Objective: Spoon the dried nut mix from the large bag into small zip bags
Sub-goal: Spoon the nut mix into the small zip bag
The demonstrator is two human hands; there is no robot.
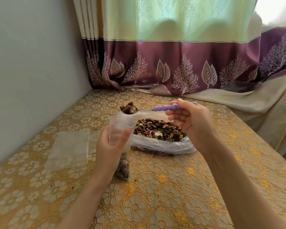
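The spoon (149, 109) is hovering w/ a heaped load of nut mix (128, 108) right at the mouth of the small zip bag (120, 128), near the middle of the surface (172, 187). Right hand (191, 119) is pinching the purple handle, fingers (172, 115) clamped round it. Left hand (111, 146) is gripping the small bag upright, fingers curled round its middle; some mix is already sitting in the bottom.

Risks, as I judge: load is piled high & the bag mouth is narrow and floppy, so tipping fast is likely sending pieces over the rim onto the surface. Squeezing too hard is pinching the mouth closed. The large bag (162, 141) is lying open just behind, toward the far edge; a knock from the right wrist could be spilling it. Spare empty bags (68, 149) are lying flat toward the left edge.
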